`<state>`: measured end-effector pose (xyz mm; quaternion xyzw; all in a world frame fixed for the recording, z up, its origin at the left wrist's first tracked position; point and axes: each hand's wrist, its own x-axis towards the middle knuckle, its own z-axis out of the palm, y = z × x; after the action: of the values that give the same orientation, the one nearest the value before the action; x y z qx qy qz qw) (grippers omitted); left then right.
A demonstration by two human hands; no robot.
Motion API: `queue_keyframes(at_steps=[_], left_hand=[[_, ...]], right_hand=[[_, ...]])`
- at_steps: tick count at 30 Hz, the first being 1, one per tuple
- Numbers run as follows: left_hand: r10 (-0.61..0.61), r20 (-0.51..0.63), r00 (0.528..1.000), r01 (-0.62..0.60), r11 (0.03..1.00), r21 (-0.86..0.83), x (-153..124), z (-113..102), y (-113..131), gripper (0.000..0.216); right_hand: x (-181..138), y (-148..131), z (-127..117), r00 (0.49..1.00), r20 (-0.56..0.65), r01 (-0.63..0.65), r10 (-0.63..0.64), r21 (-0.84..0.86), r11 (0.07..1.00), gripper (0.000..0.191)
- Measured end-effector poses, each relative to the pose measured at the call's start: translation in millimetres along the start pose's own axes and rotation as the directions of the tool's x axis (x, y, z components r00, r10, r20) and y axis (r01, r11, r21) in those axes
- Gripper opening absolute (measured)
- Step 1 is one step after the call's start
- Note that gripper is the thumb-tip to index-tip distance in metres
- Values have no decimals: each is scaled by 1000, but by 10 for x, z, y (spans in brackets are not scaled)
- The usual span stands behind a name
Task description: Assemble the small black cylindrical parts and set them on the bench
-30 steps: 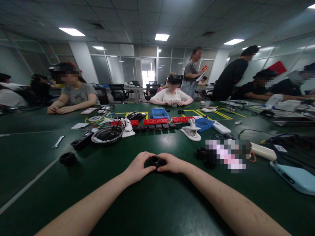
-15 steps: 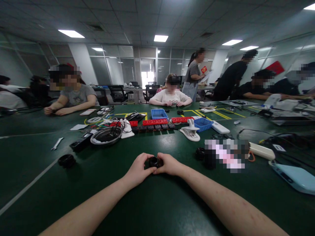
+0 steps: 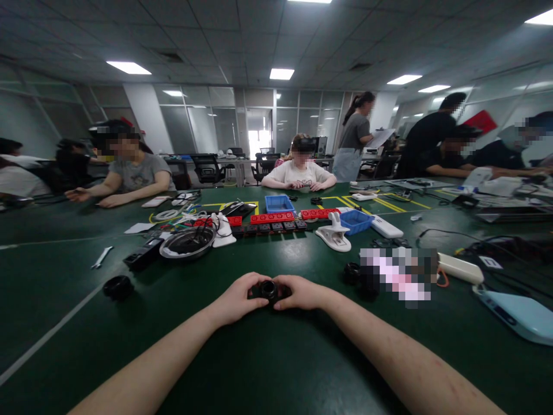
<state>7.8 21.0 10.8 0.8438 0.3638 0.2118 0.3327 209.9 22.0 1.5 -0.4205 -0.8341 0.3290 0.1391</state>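
Observation:
A small black round part, like a lens ring (image 3: 268, 290), sits low over the green table (image 3: 268, 357) between my two hands. My left hand (image 3: 237, 298) curls round its left side with the fingers closed on it. My right hand (image 3: 300, 291) grips its right side the same way. Both forearms reach in from the bottom of the view. Most of the part is hidden by my fingers.
A black ring (image 3: 117, 286) lies at left, more black parts (image 3: 352, 272) at right. Beyond my hands are a metal bowl (image 3: 188, 242), red and black power strips (image 3: 272, 222), two blue bins (image 3: 279, 203), a white clamp (image 3: 333, 235) and a wrench (image 3: 102, 256). Several people sit or stand around the table.
My hands stay closed on the black part, with the fingers shifting slightly around it. The view has tilted a little. A standing person at the back has moved to the right.

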Motion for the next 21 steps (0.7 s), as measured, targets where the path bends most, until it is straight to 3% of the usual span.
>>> queue_keyframes(at_steps=[6,11,17,21], left_hand=[[10,66,998,-6,998,-58,11,-16,-33,38],[-25,25,999,26,999,-27,13,-1,-40,38],[-50,-42,998,49,999,-15,19,59,-27,37],[-155,-196,968,156,988,-10,28,136,-17,35]], right_hand=[[48,61,-10,994,83,59,-72,157,986,32],[96,137,25,996,73,46,-59,166,985,19],[85,61,122,994,-86,-66,64,-16,998,33],[80,-93,241,948,-283,-225,147,-269,936,44]])
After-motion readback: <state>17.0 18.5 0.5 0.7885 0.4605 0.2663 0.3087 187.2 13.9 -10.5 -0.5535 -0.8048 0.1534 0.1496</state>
